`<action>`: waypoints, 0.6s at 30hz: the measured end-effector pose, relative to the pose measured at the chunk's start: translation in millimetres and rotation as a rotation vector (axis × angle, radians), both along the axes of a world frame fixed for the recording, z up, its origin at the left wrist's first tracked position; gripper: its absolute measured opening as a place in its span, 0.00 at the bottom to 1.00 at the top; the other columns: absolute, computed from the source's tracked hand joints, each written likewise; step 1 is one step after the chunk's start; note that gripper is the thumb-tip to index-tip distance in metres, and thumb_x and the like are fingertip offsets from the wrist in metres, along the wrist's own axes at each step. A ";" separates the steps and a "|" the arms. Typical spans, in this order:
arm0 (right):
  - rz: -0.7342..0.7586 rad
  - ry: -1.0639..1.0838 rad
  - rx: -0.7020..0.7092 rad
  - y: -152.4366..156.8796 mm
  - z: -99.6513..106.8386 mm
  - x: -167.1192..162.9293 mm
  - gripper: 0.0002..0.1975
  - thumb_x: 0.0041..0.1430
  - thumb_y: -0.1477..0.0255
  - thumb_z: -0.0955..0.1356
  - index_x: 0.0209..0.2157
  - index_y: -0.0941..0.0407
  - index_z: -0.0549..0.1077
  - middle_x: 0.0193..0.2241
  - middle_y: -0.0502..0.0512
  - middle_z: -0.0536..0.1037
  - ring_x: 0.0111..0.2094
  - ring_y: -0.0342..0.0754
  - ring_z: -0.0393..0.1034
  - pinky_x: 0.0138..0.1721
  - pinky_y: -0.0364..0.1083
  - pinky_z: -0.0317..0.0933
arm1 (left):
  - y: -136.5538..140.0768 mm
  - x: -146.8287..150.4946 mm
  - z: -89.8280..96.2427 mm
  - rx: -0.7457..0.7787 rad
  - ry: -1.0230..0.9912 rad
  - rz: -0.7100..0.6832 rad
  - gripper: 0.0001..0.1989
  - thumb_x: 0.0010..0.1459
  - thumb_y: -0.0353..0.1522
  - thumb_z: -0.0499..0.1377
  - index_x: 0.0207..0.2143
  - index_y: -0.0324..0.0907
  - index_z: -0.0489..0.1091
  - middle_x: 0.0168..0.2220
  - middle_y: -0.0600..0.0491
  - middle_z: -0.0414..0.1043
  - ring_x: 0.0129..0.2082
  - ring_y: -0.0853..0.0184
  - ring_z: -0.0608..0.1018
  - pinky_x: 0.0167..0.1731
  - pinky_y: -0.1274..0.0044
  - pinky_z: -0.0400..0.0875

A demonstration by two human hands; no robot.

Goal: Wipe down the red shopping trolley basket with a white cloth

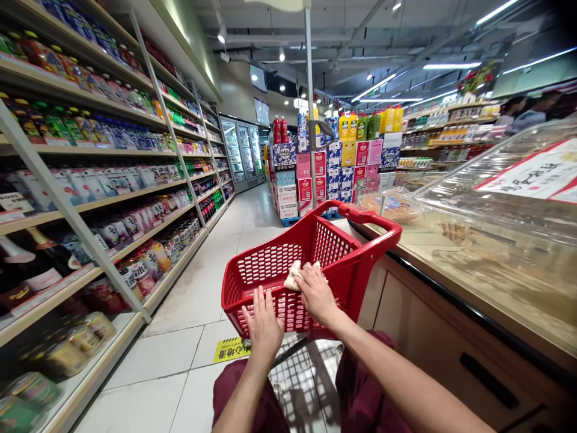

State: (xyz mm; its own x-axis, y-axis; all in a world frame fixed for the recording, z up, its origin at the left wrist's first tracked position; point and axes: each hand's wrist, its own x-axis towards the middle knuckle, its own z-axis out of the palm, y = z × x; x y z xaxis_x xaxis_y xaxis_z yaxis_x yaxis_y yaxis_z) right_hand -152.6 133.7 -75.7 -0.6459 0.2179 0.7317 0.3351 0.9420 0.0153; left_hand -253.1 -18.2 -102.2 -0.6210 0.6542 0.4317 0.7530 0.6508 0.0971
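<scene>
1. At nine o'clock from the basket, shelves (pixel 103 203) hold bottles (pixel 58 123), packs and cans (pixel 99 325); a pack (pixel 143 273) appears to read "冰"
2. At seven o'clock, a yellow floor sticker (pixel 228 350) reads "小心地滑", upside down
3. The left hand (pixel 264 325) is at the basket's near side, grip wide, fingers extended; contact with the rim cannot be told
4. The red basket (pixel 270 264), with perforated walls, has its long axis from eight to two o'clock, handle (pixel 372 219) at two
5. A white cloth (pixel 292 278) lies bunched on its near rim, long axis unclear
6. The right hand (pixel 318 291) holds the cloth, fingers curved over it
7. At twelve o'clock, bottles of yellow drink (pixel 348 125) top stacked boxes (pixel 318 174)
8. At three o'clock, the worktop (pixel 451 270) carries clear covers (pixel 500 180) over food; their white sign's (pixel 536 171) writing is too blurred to read
</scene>
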 end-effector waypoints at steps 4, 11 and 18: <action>-0.117 0.063 -0.035 24.3 8.6 15.2 0.18 0.54 0.76 0.59 0.46 0.58 0.70 0.46 0.59 0.71 0.50 0.53 0.59 0.57 0.57 0.41 | -0.3 -0.7 3.3 -0.024 -0.015 -0.001 0.34 0.44 0.25 0.48 0.58 0.37 0.50 0.62 0.46 0.45 0.61 0.60 0.50 0.57 0.53 0.41; -0.025 0.053 -0.026 -0.6 -2.8 0.4 0.19 0.51 0.78 0.60 0.46 0.58 0.70 0.49 0.57 0.69 0.53 0.53 0.56 0.57 0.53 0.43 | 0.9 0.8 6.4 -0.030 -0.013 0.003 0.34 0.44 0.25 0.48 0.58 0.35 0.50 0.62 0.46 0.46 0.62 0.60 0.49 0.57 0.54 0.42; -0.213 0.101 -0.079 29.7 7.5 21.1 0.18 0.53 0.77 0.60 0.45 0.60 0.71 0.48 0.61 0.70 0.52 0.55 0.57 0.57 0.58 0.39 | 1.4 0.3 0.3 -0.013 -0.017 0.008 0.36 0.44 0.24 0.48 0.59 0.35 0.47 0.63 0.46 0.41 0.62 0.60 0.46 0.57 0.54 0.43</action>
State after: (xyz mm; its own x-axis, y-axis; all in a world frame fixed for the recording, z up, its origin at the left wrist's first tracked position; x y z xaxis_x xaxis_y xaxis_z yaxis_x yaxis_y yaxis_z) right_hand -131.5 163.4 -68.2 -0.5033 0.4007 0.7656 0.5225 0.8468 -0.0997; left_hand -252.8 -16.7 -101.9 -0.6330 0.6548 0.4130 0.7465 0.6577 0.1013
